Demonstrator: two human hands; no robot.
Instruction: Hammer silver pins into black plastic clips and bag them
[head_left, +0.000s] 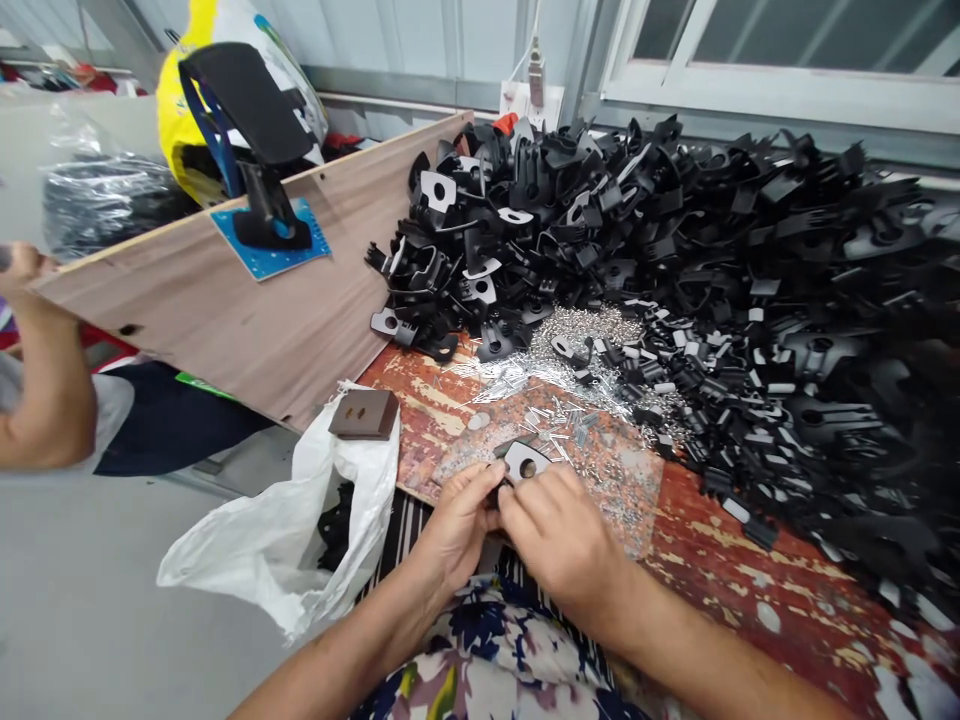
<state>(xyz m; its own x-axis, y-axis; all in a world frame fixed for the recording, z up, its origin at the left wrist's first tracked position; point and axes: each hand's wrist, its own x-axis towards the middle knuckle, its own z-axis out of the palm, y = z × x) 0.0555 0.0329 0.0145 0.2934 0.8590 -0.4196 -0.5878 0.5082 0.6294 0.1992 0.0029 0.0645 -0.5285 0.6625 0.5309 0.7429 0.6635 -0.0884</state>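
Close to my body, above the near edge of the worn red table (697, 520), both my hands meet on one black plastic part (517, 457) with a round hole. My left hand (466, 510) grips its left side between thumb and fingers. My right hand (559, 520) is closed over the near side, fingers bent against it; what its fingertips press on is hidden. Just beyond lie loose thin metal pins (559, 425) and a heap of small springs or similar shiny pieces (589, 330).
A big pile of black plastic parts (660, 220) covers the back and right. A wooden board (300, 310) borders the left, with a phone stand (262, 190) on it. A white sack (247, 550) hangs beside a brown box (365, 413). Another person's arm (49, 380) is at far left.
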